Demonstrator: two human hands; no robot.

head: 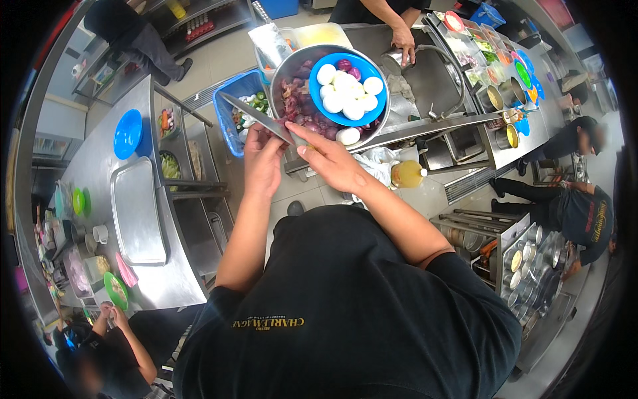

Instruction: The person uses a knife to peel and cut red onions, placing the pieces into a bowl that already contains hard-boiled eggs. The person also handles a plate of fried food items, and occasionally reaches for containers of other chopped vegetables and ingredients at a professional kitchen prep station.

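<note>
My right hand (331, 159) grips a knife (256, 115) by its handle; the blade slants up and left across my left fingers. My left hand (262, 162) pinches a reddish-purple onion (280, 141), mostly hidden behind the blade and fingers. Just beyond my hands stands a large steel bowl (384, 117) of red onions and loose skins (294, 97). A blue plate (344, 119) rests in it, bearing several peeled white onions (343, 82) and a few purple ones (344, 65). Another peeled white onion (347, 135) lies below the plate.
Left of the bowl is a blue bin (218, 112) with vegetable scraps. A cleaver (269, 42) lies across containers behind. At the sink (428, 95), another person's hand (402, 42) holds a metal pot (396, 61). An oil jug (407, 174) stands below. Other people work around.
</note>
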